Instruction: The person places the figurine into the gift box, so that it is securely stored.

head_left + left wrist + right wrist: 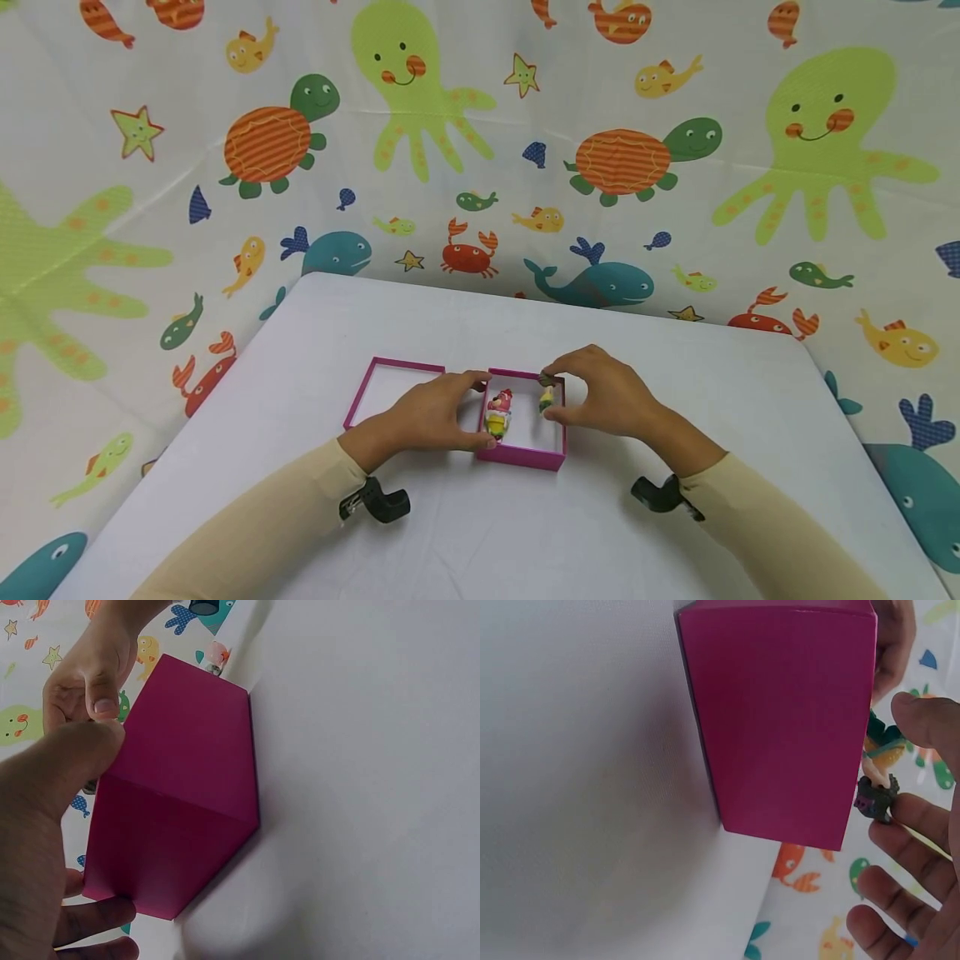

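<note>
My left hand [432, 415] holds a magenta box [522, 457] by its left side, thumb at the near corner and fingers at the far one. In the left wrist view, its thumb lies on the rim of the box [187, 742]. Inside the box, towards the left, lies a figurine [498, 415] with a pink head and a yellow-green lower part. My right hand [609, 392] pinches a smaller figurine [547, 398] between thumb and fingers at the box's right side. In the right wrist view, this figurine's dark grey end [876, 799] meets the fingertips.
To the left, a shallow magenta-rimmed lid [362, 392] lies with its white inside up, partly behind my left hand. The white table [480, 533] ends at a hanging cloth [465, 125] printed with sea animals. Each wrist wears a black camera mount [384, 502].
</note>
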`<state>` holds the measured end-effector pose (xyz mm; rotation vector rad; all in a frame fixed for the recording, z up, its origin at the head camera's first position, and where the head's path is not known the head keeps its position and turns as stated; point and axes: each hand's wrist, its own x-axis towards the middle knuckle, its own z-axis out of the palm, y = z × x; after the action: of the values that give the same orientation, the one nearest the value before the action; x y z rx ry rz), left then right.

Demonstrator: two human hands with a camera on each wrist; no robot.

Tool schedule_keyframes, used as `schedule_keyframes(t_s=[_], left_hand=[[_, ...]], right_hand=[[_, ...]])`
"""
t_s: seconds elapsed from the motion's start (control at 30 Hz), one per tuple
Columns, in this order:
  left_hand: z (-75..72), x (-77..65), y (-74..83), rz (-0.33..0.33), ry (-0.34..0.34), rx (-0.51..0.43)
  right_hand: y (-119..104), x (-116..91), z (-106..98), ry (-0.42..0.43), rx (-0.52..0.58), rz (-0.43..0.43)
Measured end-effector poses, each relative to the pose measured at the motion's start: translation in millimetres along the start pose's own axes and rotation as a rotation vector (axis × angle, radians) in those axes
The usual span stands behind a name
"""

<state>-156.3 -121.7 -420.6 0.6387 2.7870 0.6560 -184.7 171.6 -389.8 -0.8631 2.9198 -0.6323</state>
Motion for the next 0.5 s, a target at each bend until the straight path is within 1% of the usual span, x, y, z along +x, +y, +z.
schedule_keyframes(t_s=[0.37,0.5], left_hand=[[0.5,-0.5,-1.4,0.012,0.006,0.022],[0.3,-0.9,-0.7,0.008,0.001,0.019]], right_hand=[[-4,4,13,-0.012,0.008,-0.046],[-5,5,18,0.000,-0.019,-0.062]])
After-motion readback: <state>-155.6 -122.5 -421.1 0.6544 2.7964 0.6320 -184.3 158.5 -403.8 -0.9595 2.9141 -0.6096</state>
